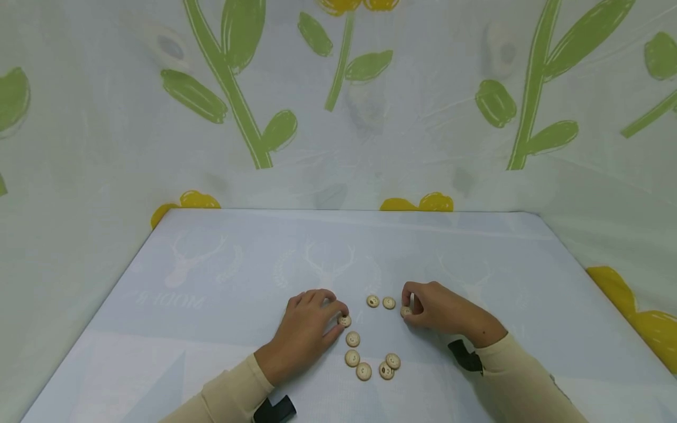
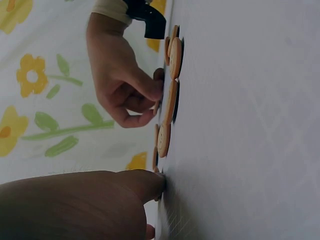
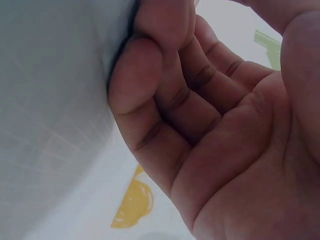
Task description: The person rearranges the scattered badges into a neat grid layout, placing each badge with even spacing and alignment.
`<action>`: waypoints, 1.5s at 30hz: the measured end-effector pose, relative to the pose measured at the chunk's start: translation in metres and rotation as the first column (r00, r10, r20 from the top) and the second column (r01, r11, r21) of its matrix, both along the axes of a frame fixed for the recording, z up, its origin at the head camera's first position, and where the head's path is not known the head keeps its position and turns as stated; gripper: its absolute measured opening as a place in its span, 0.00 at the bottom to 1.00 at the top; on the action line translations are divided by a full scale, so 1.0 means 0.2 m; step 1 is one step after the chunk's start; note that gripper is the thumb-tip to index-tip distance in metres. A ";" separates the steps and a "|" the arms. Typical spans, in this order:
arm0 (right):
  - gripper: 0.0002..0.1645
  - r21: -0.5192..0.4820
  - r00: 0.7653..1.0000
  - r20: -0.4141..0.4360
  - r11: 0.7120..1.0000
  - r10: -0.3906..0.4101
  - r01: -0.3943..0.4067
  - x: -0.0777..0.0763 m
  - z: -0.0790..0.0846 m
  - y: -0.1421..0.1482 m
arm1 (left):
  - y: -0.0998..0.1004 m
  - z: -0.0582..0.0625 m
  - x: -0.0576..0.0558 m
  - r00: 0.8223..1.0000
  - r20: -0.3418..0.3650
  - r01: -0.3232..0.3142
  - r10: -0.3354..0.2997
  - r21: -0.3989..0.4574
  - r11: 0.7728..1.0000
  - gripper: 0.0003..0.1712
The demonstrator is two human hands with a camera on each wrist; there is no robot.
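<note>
Several round wooden buttons lie on the white tabletop in a loose ring. My left hand (image 1: 307, 323) holds a button (image 1: 344, 321) at the ring's left side between thumb and fingertip. Opposite, my right hand (image 1: 441, 311) pinches another button (image 1: 405, 311) at the upper right. Between the hands sit two buttons, one left (image 1: 372, 301) and one right (image 1: 389, 303). Below my left fingers a button (image 1: 352, 339) lies flat. In the left wrist view my right hand (image 2: 117, 75) curls beyond a row of buttons (image 2: 164, 140). The right wrist view shows curled fingers (image 3: 135, 75); the button is hidden there.
Nearest me, one button leans over another (image 1: 386, 370), with two more (image 1: 352, 358) to their left. The tabletop (image 1: 211, 329) carries faint deer-head prints and reaches back to a curtain (image 1: 423, 117) with green leaves and yellow flowers. Dark straps show at both wrists.
</note>
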State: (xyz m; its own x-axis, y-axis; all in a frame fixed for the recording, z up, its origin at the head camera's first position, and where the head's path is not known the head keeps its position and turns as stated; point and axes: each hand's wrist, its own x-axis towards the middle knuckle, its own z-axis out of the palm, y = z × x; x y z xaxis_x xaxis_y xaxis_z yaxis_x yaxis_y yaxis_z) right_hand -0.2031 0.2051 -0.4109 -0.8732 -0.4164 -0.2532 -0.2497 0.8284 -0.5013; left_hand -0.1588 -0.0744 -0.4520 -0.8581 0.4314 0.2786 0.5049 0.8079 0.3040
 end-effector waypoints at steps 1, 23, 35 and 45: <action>0.11 -0.002 1.000 0.001 1.000 -0.004 0.004 0.00 0.00 0.00 | 0.00 0.00 0.00 1.000 0.001 0.000 0.000 0.001 1.000 0.08; 0.11 -0.034 0.999 -0.001 0.998 -0.048 0.048 -0.01 -0.02 0.01 | 0.00 0.01 0.00 1.000 0.012 -0.001 0.001 0.005 1.000 0.09; 0.11 -0.033 0.997 0.001 0.996 -0.080 0.080 -0.01 -0.02 0.00 | 0.00 0.00 0.00 1.000 0.004 -0.001 0.001 0.000 1.000 0.09; 0.10 -0.031 0.996 0.009 0.995 -0.091 0.091 -0.02 -0.03 0.00 | 0.00 0.00 0.00 1.000 0.000 0.003 -0.003 0.003 1.000 0.09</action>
